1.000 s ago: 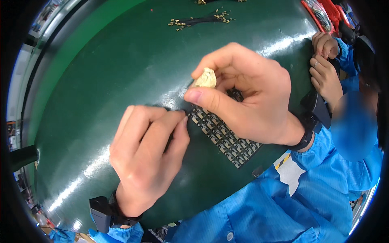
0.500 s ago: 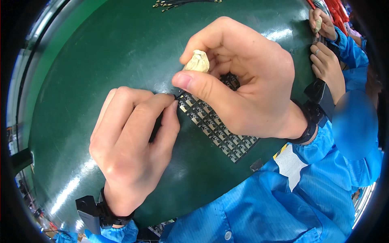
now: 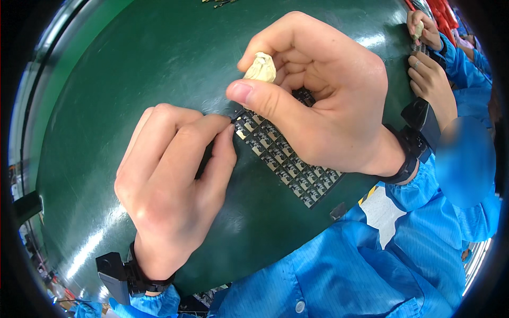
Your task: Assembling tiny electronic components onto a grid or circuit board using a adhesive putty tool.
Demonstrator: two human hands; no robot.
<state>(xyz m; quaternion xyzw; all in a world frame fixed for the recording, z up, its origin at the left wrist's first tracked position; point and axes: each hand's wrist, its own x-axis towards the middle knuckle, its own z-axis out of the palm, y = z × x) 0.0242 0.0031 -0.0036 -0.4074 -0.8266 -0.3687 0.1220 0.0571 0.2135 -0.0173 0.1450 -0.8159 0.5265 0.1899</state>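
A dark panel of many small circuit boards point(image 3: 289, 170) lies on the green table, partly hidden under my right hand. My left hand point(image 3: 172, 185) is closed in a pinch at the panel's far left corner; a tiny dark bit shows at its fingertips, too small to name. Above that same corner, my right hand point(image 3: 328, 100) grips a cream-coloured crumpled lump point(image 3: 260, 68) between thumb and index finger. Whatever extends below the lump is hidden by the thumb. The other fingers of this hand are curled in.
Thin black cables with gold-coloured ends point(image 3: 218, 3) lie at the far edge of view. A small dark piece point(image 3: 338, 211) rests by the near table edge. At right, a co-worker's hands point(image 3: 432, 79) hold a similar pale lump. The green table point(image 3: 132, 69) has a curved left edge.
The view has shifted slightly, so the far cables have mostly slipped out at the top. My right hand sits a little higher in the picture; both hands keep their grips.
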